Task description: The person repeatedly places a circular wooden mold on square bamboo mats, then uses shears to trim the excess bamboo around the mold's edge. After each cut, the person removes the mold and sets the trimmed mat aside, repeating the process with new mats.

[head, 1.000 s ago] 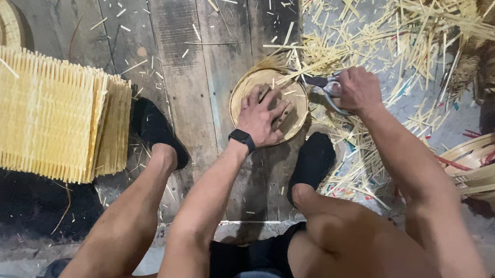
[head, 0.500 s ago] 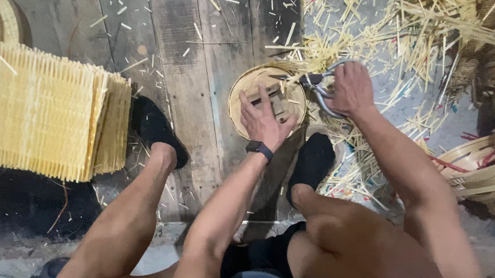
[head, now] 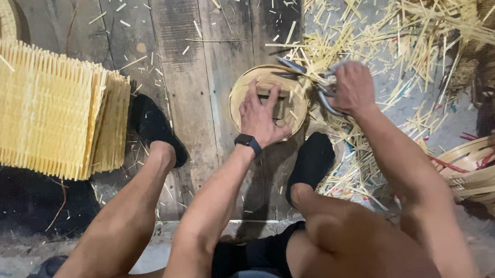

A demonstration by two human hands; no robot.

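- the round bamboo tray (head: 238,96) lies flat on the floor boards (head: 185,73), between the two black shoes and just ahead of the knees.
- the left hand (head: 263,117) rests on top of it, fingers spread wide and pressing down; a dark watch (head: 248,142) sits at the wrist.
- the right hand (head: 353,88) is at the tray's right rim, fingers curled tight around the handles of shears (head: 313,76), whose blades point in over the rim.
- how far the blades are apart i cannot tell; they are blurred against the strips.
- to cut well here, it seems wise to keep the left palm flat and heavy so the tray does not turn or lift under the blades.
- the left fingertips look near the blades' line; better to hold them back toward the tray's middle.
- i would judge that short bites close along the rim give a cleaner edge than one long one.
- loose bamboo offcuts (head: 367,26) lie thick to the right and could slip under the rim; a tray sitting level would be safer.
- a stack of woven mats (head: 42,107) lies well apart on the left, and coiled strips (head: 487,168) sit at the right edge.
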